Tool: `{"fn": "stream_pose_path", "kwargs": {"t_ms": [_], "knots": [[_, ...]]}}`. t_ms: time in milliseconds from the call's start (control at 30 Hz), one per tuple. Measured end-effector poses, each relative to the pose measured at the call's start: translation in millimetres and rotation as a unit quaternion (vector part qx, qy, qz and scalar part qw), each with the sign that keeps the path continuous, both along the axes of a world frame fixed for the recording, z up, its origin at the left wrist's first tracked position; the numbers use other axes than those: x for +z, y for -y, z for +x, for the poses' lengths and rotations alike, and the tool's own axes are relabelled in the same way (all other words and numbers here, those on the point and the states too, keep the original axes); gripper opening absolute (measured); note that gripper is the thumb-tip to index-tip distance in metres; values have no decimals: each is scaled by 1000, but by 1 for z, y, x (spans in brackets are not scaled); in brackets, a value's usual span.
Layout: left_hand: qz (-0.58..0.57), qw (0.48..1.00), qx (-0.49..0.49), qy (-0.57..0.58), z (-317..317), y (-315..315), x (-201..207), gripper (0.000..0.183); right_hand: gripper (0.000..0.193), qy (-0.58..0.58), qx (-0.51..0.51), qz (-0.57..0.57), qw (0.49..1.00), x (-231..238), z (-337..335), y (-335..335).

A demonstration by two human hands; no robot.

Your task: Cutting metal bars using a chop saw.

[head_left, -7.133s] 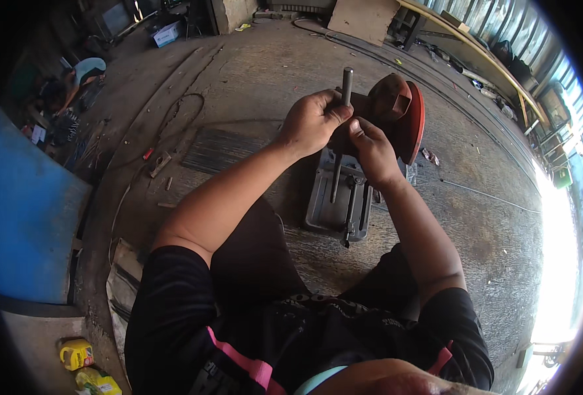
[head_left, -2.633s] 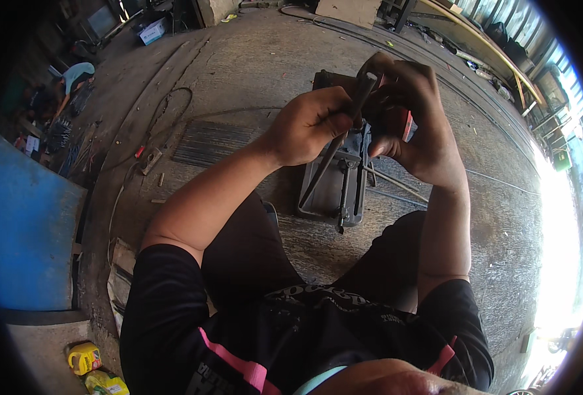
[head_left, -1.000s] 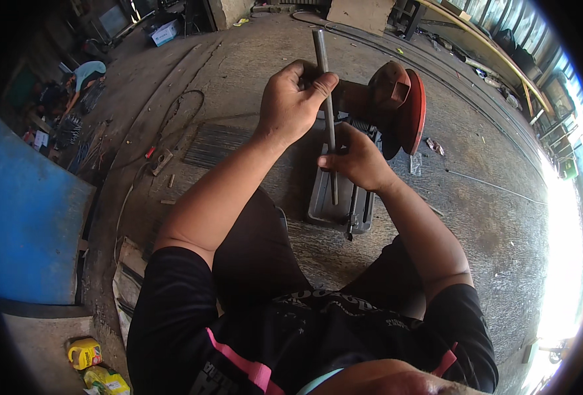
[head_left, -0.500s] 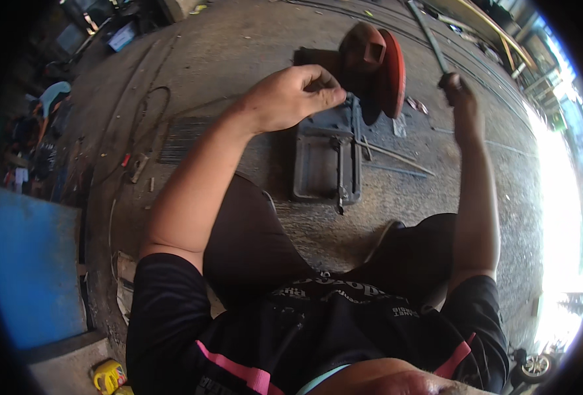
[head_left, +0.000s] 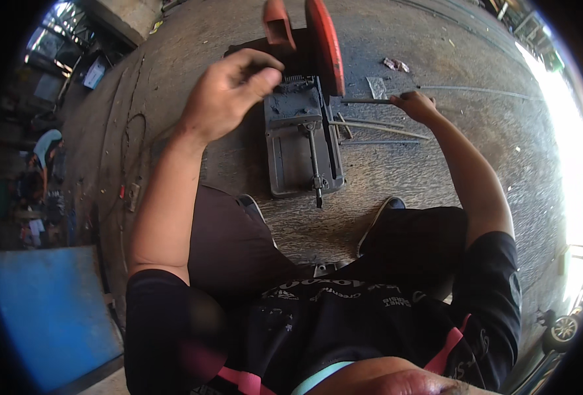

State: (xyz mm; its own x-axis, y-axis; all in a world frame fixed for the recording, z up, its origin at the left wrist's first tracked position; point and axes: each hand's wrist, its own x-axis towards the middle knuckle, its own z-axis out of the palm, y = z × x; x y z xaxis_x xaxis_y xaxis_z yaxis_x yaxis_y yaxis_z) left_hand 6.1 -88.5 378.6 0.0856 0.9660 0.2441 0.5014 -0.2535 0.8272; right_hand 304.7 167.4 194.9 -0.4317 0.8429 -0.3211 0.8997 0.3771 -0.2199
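A cut-off saw with a red blade guard (head_left: 324, 46) and a dark base (head_left: 275, 161) stands on the floor in front of me. A clamp screw (head_left: 314, 155) runs along its base. My right hand (head_left: 415, 105), right of the saw, is wrapped round a thin metal bar (head_left: 367, 101). The bar points left, its far end close to the guard's lower edge. My left hand (head_left: 229, 92) hovers at the saw's left side, fingers curled toward the thumb; whatever lies between them, if anything, is hidden.
Several thin rods (head_left: 383, 141) lie right of the saw base. Beyond them are a clear plastic scrap (head_left: 376, 87) and a crumpled wrapper (head_left: 395, 64). A blue panel (head_left: 51, 309) stands at lower left. Another person (head_left: 46, 148) bends down at far left.
My right hand has come down and left, and the bar has swung from pointing away to pointing left at the saw. My view has shifted, so the saw sits higher and further left.
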Motion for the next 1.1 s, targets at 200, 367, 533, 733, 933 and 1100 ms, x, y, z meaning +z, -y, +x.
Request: {"fn": "stream_pose_path", "kwargs": {"t_ms": [200,367,533,733,933,1100], "knots": [[31,982,150,109,-11,-37,-14,20,60,-23,20,-5,1000,-11,-24,-13],[79,967,196,144,-14,-48,-19,17,60,-35,28,7,999,-17,-31,-16],[87,965,202,145,-15,-48,-21,17,59,-11,34,-14,999,-13,-32,-12],[103,962,198,157,-14,-45,-19,16,58,-28,15,-3,999,-23,-34,-12],[100,965,185,160,-12,-44,-21,16,59,-12,20,-7,1000,-23,-35,-12],[73,977,141,145,-2,-40,-23,16,60,-13,25,2,1000,-27,-35,-13]]}}
